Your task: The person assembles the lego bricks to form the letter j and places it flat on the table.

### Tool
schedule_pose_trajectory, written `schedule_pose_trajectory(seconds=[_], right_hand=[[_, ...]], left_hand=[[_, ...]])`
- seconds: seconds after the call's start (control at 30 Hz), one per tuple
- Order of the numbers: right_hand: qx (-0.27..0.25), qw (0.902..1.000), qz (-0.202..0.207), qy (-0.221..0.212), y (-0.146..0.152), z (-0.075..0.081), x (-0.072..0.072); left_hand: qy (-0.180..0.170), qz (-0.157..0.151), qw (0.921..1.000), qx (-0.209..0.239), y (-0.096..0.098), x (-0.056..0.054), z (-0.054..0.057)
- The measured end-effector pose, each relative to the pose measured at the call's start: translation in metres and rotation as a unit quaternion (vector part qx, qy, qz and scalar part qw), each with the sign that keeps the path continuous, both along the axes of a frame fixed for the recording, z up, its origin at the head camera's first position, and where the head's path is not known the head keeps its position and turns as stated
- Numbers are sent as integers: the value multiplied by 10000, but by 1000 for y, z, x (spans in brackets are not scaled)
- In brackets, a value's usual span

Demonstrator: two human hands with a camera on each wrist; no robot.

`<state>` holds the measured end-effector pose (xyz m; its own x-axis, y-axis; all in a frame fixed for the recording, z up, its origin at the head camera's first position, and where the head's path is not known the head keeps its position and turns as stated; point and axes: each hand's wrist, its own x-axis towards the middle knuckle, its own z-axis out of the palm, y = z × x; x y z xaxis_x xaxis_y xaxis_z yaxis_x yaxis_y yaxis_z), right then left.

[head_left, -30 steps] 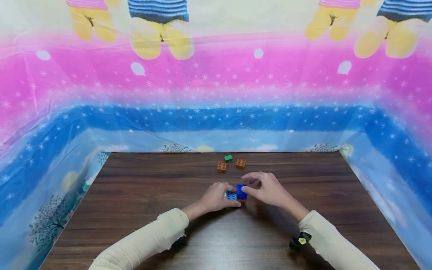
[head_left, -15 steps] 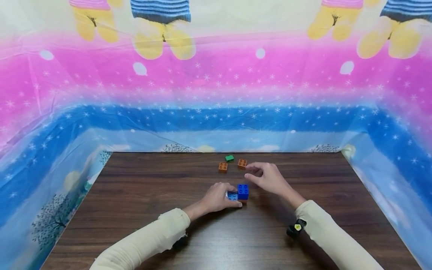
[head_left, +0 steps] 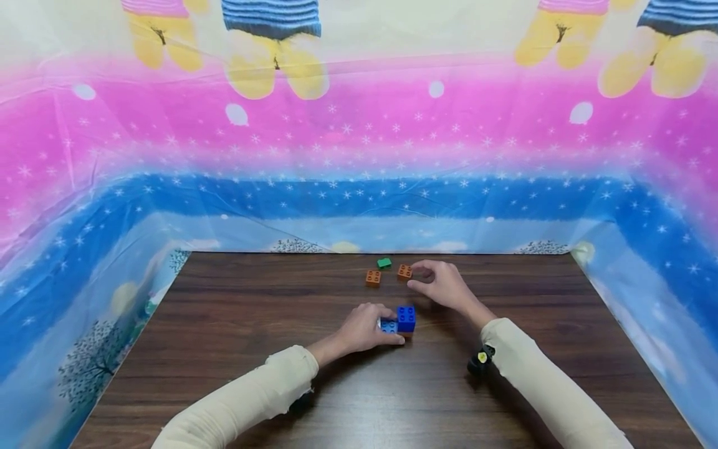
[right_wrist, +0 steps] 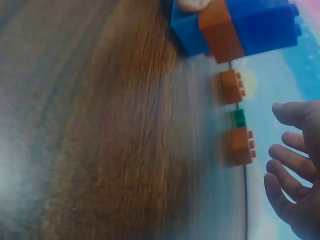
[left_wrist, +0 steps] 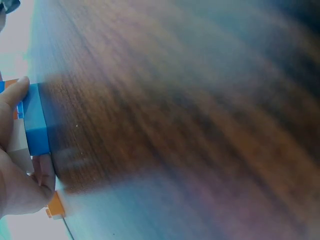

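My left hand (head_left: 363, 328) grips a stack of toy building bricks low on the table, thumb on the near side and fingers on the far side. In it a light blue brick (left_wrist: 36, 122) sits lowest, an orange brick (right_wrist: 220, 30) rests above, and a dark blue brick (head_left: 406, 317) tops the right end. A whitish brick (left_wrist: 19, 145) shows under the left palm, mostly hidden. Farther back, my right hand (head_left: 443, 285) reaches beside a loose orange brick (head_left: 404, 272), fingertips right at its right side, fingers parted and loosely bent.
Another orange brick (head_left: 373, 278) and a small green brick (head_left: 384, 263) lie left of the reached one, near the table's back edge. A printed cloth (head_left: 359, 193) hangs behind the dark wooden table (head_left: 252, 299) and along its sides.
My right hand has left the dark blue brick on the stack and moved back to the right-hand loose orange brick. My left hand keeps its grip on the stack.
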<state>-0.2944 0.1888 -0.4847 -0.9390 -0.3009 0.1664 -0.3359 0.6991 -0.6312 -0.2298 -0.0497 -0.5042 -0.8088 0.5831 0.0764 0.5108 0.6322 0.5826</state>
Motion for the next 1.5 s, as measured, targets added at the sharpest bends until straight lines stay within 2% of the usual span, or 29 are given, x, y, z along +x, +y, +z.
schedule_pose_trajectory(seconds=[0.43,0.67,0.93,1.5], right_hand=[[-80,9998,-151,-90,-4,-13,-20],[63,9996,-222,-169,-6,-19,-28],[163,9991,-284,-255,-8,-20,-31],[470,9984,-280,-107,-14,-24,-35]], left_hand=[[-31,32,10000,-26,0,0,0],[-84,10,10000,10,0,0,0],[-88,26,9999,59,0,-1,-1],[57,94,9999,-67,1,0,0]])
